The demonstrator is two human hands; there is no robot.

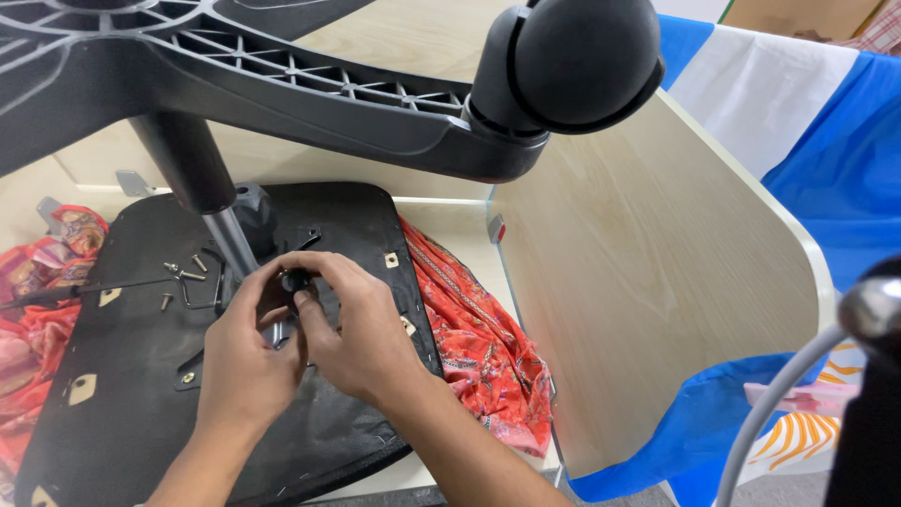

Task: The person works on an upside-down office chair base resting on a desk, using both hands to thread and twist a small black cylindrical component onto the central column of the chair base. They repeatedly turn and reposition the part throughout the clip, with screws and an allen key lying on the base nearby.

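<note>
Both hands, left (pixel 246 361) and right (pixel 352 324), pinch a small black knob (pixel 297 280), seemingly, beside the chair column (pixel 230 239); loose screws (pixel 186 273) remain unfitted on the seat underside (pixel 122 376).

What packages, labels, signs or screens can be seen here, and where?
No screens, signs or labels show.
Cardboard box: top right corner, behind the blue and white cloth; plain brown, only partly in view.
Both hands, left hand and right hand, work at a small black part on the black seat underside, which bears no label.
</note>
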